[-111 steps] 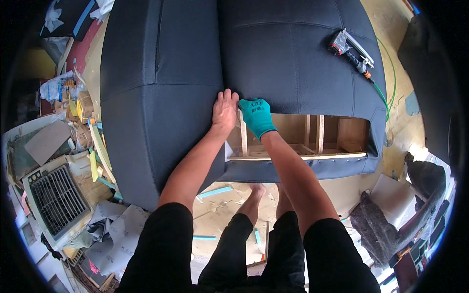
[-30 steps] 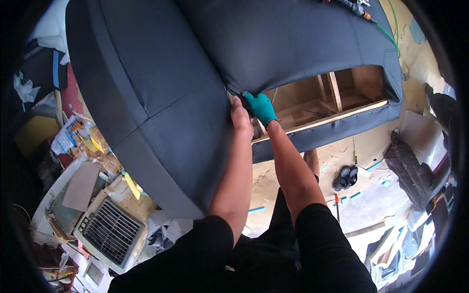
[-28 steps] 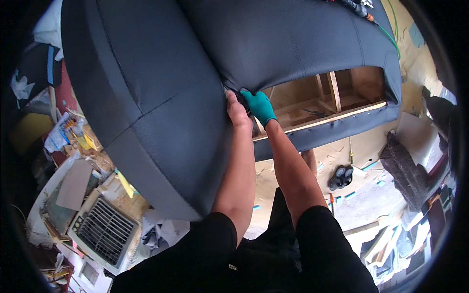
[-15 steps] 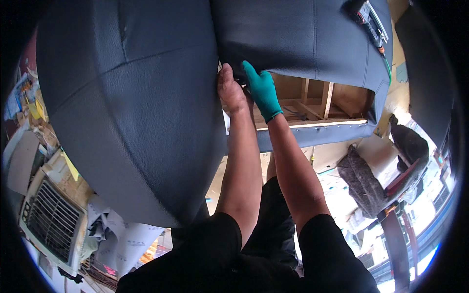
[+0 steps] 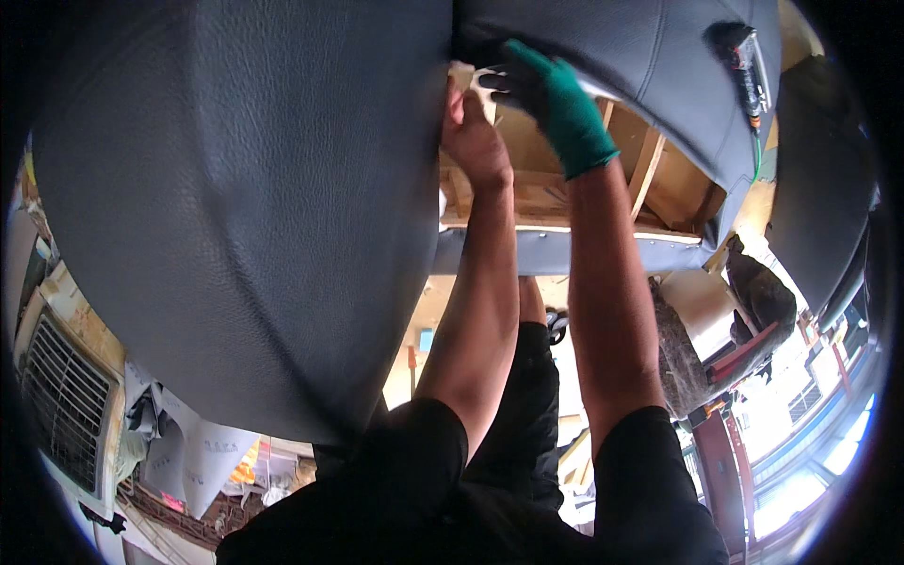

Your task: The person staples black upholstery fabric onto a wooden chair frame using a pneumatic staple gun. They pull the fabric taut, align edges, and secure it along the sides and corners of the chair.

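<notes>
My left hand [image 5: 478, 141] is bare, its fingers curled at the gap between two dark leather-like upholstered pieces. Pale material [image 5: 461, 73] shows at its fingertips, but what they grip is partly hidden. Beside it, my right hand [image 5: 563, 108] wears a green glove with dark fingers. Its thumb and fingers are apart, close under the loose edge of the right piece's dark cover [image 5: 612, 42]. Below that edge, an opening bares a wooden frame [image 5: 648, 169]. The large left upholstered piece [image 5: 311, 188] bulges against my left hand.
A pneumatic staple gun [image 5: 749, 80] with a green hose lies on the right piece. At the lower left stands a unit with a slatted grille [image 5: 66, 405], near printed sheeting [image 5: 202, 457]. Dark fuzzy material [image 5: 686, 353] is at the right.
Both hands have moved up in the view, and my right hand has drawn apart from the left. The cover's edge sits higher, and more of the frame shows.
</notes>
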A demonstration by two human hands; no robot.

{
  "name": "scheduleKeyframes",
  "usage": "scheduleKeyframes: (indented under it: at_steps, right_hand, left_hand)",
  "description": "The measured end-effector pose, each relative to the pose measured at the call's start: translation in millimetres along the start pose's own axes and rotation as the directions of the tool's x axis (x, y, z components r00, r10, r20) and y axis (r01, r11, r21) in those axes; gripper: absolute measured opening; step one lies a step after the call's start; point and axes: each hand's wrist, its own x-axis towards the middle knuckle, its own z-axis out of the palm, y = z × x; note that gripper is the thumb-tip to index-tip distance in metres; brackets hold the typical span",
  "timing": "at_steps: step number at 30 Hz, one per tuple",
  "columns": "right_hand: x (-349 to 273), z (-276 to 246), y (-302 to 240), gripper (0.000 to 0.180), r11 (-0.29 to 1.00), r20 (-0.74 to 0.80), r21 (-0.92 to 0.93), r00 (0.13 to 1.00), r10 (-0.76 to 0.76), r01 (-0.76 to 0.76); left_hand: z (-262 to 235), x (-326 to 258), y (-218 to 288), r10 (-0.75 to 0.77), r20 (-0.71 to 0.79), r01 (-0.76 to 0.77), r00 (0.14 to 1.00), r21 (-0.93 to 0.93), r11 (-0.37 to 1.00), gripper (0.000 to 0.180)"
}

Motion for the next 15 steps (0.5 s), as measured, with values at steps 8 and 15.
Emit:
scheduleKeyframes:
  at_steps: [8, 15]
  right_hand:
    - [47, -12, -39, 0.028, -0.585, 0.899, -0.438, 0.317, -0.302, 0.683]
    - [47, -16, -32, 0.028, -0.727, 0.884, -0.424, 0.422, -0.202, 0.54]
  left_hand:
    - [9, -4, -13, 0.281, 0.008, -0.28, 0.96, 0.106, 0.954, 0.046]
    - [18, -5, -11, 0.265, -0.033, -0.255, 0.964, 0.185, 0.949, 0.046]
